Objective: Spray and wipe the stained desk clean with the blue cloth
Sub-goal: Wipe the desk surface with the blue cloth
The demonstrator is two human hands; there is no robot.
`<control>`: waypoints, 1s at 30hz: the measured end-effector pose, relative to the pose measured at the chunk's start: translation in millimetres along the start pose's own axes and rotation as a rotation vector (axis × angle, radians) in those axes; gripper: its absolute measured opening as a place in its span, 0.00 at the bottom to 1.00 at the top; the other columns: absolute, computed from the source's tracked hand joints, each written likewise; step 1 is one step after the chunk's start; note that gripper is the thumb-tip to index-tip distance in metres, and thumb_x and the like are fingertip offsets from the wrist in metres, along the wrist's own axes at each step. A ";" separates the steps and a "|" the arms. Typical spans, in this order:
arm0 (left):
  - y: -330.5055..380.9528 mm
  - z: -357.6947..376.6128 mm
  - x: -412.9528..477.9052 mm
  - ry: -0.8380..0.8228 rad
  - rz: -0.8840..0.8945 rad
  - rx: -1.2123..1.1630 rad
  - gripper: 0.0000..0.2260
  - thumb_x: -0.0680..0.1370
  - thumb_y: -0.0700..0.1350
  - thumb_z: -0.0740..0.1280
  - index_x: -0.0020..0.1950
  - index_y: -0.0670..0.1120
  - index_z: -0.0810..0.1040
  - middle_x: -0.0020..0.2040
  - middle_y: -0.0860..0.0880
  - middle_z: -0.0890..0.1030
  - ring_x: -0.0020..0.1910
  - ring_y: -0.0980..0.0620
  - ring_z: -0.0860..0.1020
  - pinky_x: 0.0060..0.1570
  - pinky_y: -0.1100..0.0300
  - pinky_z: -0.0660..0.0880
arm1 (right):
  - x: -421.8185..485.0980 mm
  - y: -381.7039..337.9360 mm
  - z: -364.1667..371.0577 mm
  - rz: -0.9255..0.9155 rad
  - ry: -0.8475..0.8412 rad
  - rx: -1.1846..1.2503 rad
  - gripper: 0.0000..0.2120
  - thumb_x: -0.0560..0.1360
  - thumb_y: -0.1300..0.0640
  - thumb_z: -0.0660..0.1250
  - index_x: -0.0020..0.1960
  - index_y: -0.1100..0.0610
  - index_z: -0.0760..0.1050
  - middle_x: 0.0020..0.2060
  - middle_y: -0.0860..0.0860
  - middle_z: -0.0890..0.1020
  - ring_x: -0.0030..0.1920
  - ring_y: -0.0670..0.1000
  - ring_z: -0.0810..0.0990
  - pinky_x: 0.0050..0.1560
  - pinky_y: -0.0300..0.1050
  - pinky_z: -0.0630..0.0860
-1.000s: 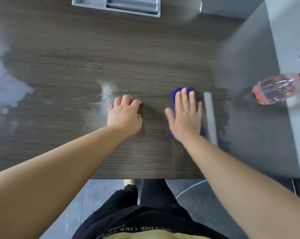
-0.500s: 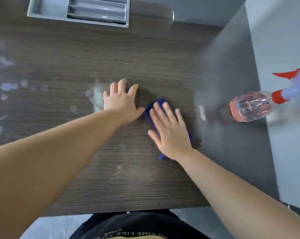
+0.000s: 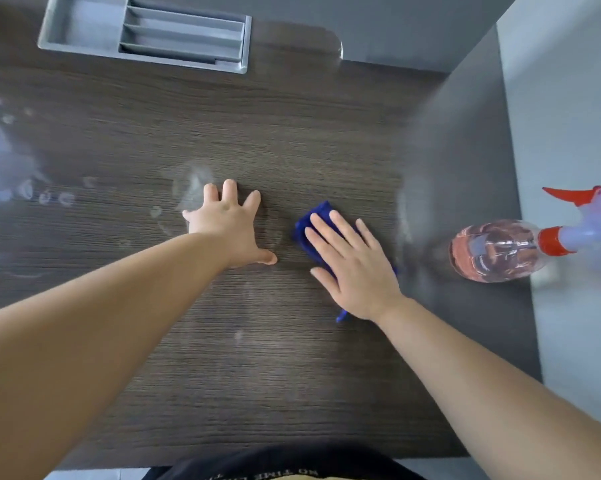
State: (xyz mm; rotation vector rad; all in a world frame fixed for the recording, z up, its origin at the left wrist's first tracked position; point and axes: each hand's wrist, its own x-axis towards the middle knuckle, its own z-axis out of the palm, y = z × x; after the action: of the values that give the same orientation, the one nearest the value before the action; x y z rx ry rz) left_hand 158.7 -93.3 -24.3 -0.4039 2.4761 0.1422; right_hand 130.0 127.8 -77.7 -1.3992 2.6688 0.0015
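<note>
Blue cloth [image 3: 309, 225], head view: flat on the table [image 3: 292, 133], just left of the spray bottle [image 3: 496, 251], pressed under our right hand [image 3: 354, 268], fingers straight. Our left hand [image 3: 230, 226], farther from the bottle, lies spread, holding nothing. Spraying looks done. We judge wiping midway, with white smears [image 3: 1, 168] far left of the bottle unwiped.

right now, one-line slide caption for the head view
Right hand presses the blue cloth flat on the desk; left hand rests spread beside it, spray bottle at right.
</note>
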 end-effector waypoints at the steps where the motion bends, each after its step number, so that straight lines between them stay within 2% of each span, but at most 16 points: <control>1: 0.3 0.6 -0.2 -0.008 0.002 0.006 0.46 0.62 0.70 0.70 0.72 0.54 0.55 0.69 0.46 0.56 0.68 0.42 0.55 0.59 0.38 0.70 | 2.9 14.8 -0.3 0.029 0.015 -0.011 0.27 0.78 0.43 0.52 0.74 0.54 0.62 0.74 0.50 0.63 0.74 0.54 0.59 0.70 0.59 0.60; 3: 0.9 -1.4 -0.5 -0.021 -0.001 0.014 0.45 0.63 0.70 0.70 0.72 0.54 0.55 0.68 0.46 0.57 0.68 0.42 0.55 0.58 0.39 0.71 | 25.2 38.9 -5.4 0.238 0.060 0.007 0.28 0.79 0.43 0.51 0.74 0.54 0.62 0.74 0.51 0.62 0.74 0.55 0.59 0.70 0.61 0.61; 5: 1.3 -7.0 0.9 -0.012 -0.010 -0.005 0.42 0.63 0.69 0.70 0.70 0.53 0.59 0.66 0.46 0.59 0.67 0.42 0.58 0.56 0.42 0.72 | 57.2 46.5 -11.3 0.552 0.041 0.065 0.28 0.81 0.43 0.48 0.77 0.54 0.54 0.77 0.50 0.55 0.76 0.54 0.51 0.73 0.59 0.54; 7: 0.9 -14.1 6.2 0.042 -0.010 0.004 0.39 0.64 0.68 0.71 0.69 0.52 0.63 0.66 0.46 0.62 0.66 0.42 0.61 0.56 0.45 0.70 | 79.6 29.1 -11.1 0.704 0.042 0.083 0.29 0.81 0.43 0.46 0.78 0.54 0.48 0.77 0.51 0.49 0.77 0.54 0.45 0.74 0.58 0.48; 8: 0.3 -17.4 10.2 0.080 -0.012 0.021 0.39 0.64 0.68 0.71 0.68 0.51 0.64 0.66 0.46 0.63 0.66 0.42 0.62 0.58 0.45 0.69 | 79.9 14.9 -10.1 0.652 0.047 0.074 0.29 0.81 0.42 0.46 0.78 0.55 0.49 0.77 0.51 0.50 0.77 0.55 0.46 0.74 0.58 0.48; 12: -10.3 -28.6 28.3 0.152 -0.013 0.007 0.44 0.60 0.68 0.73 0.70 0.51 0.63 0.68 0.46 0.62 0.68 0.43 0.59 0.64 0.47 0.64 | 32.6 -2.6 -3.9 0.119 0.014 0.019 0.29 0.79 0.42 0.49 0.75 0.55 0.60 0.75 0.52 0.60 0.75 0.55 0.57 0.72 0.60 0.57; 14: -16.9 -31.5 34.9 0.132 -0.009 0.008 0.49 0.58 0.69 0.73 0.73 0.54 0.58 0.71 0.47 0.57 0.70 0.42 0.55 0.66 0.45 0.62 | 29.3 32.3 -5.6 0.091 0.002 0.009 0.28 0.78 0.42 0.50 0.75 0.55 0.61 0.75 0.51 0.61 0.75 0.55 0.57 0.70 0.61 0.61; 16: -21.2 -32.5 38.4 0.099 -0.014 0.001 0.52 0.57 0.70 0.73 0.75 0.56 0.53 0.74 0.48 0.52 0.72 0.42 0.52 0.66 0.41 0.62 | 49.3 61.8 -12.1 0.319 0.029 0.035 0.28 0.80 0.43 0.49 0.76 0.54 0.58 0.76 0.50 0.58 0.76 0.55 0.54 0.72 0.60 0.57; 19: -23.9 -32.2 41.0 0.043 -0.023 -0.066 0.54 0.56 0.69 0.74 0.75 0.58 0.52 0.74 0.49 0.51 0.72 0.43 0.52 0.63 0.38 0.66 | 104.8 61.4 -20.1 0.839 0.049 0.169 0.28 0.81 0.43 0.46 0.78 0.53 0.48 0.78 0.49 0.47 0.77 0.53 0.43 0.74 0.58 0.46; 20: -23.0 -32.1 41.4 0.035 -0.028 -0.082 0.54 0.55 0.69 0.75 0.75 0.58 0.52 0.73 0.49 0.51 0.71 0.43 0.53 0.62 0.37 0.67 | 117.8 49.2 -21.4 0.896 0.051 0.194 0.29 0.81 0.43 0.45 0.78 0.53 0.46 0.77 0.50 0.45 0.77 0.53 0.42 0.74 0.58 0.44; 22: -21.4 -34.5 42.6 0.028 -0.034 -0.085 0.54 0.55 0.67 0.76 0.74 0.58 0.54 0.72 0.48 0.53 0.70 0.43 0.54 0.62 0.36 0.67 | 121.6 20.9 -17.3 0.704 0.036 0.160 0.30 0.81 0.42 0.44 0.78 0.54 0.46 0.77 0.51 0.46 0.77 0.53 0.42 0.74 0.58 0.44; 24: -18.6 -38.2 42.0 0.013 -0.047 -0.088 0.52 0.54 0.67 0.77 0.73 0.57 0.56 0.70 0.48 0.55 0.69 0.42 0.55 0.61 0.35 0.67 | 100.2 13.6 -14.4 0.304 0.020 0.086 0.30 0.80 0.41 0.45 0.77 0.55 0.53 0.77 0.52 0.54 0.77 0.55 0.50 0.73 0.58 0.51; 26: -18.1 -39.8 44.2 0.006 -0.045 -0.086 0.51 0.54 0.66 0.77 0.71 0.56 0.58 0.68 0.47 0.57 0.67 0.42 0.56 0.60 0.34 0.67 | 88.8 43.2 -14.2 -0.021 0.004 0.024 0.29 0.79 0.42 0.48 0.75 0.55 0.61 0.75 0.51 0.61 0.75 0.55 0.57 0.71 0.60 0.59; 27: -16.4 -40.4 44.1 0.000 -0.044 -0.082 0.50 0.54 0.65 0.77 0.71 0.55 0.59 0.67 0.47 0.57 0.67 0.42 0.57 0.59 0.33 0.67 | 89.6 65.5 -13.3 -0.061 0.012 0.004 0.28 0.78 0.42 0.49 0.74 0.55 0.63 0.74 0.51 0.63 0.74 0.55 0.60 0.69 0.61 0.61; 28: -15.7 -42.0 44.5 -0.008 -0.045 -0.083 0.50 0.54 0.65 0.78 0.71 0.55 0.59 0.67 0.47 0.57 0.66 0.42 0.57 0.59 0.33 0.67 | 95.9 85.9 -13.2 -0.003 0.032 -0.006 0.28 0.78 0.43 0.50 0.74 0.54 0.63 0.74 0.51 0.63 0.74 0.56 0.60 0.69 0.62 0.62; 30: -14.4 -44.0 44.6 -0.020 -0.044 -0.079 0.49 0.54 0.65 0.78 0.70 0.54 0.60 0.66 0.46 0.58 0.66 0.42 0.57 0.58 0.34 0.68 | 118.2 108.6 -20.2 0.352 0.036 0.050 0.27 0.80 0.44 0.50 0.76 0.53 0.57 0.76 0.49 0.57 0.76 0.54 0.53 0.72 0.61 0.56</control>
State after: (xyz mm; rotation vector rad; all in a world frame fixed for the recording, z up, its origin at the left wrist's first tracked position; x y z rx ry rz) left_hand 104.6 -126.9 -15.6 -0.4876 2.4461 0.2248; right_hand -27.8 91.7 -77.5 -0.9077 2.8841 -0.0568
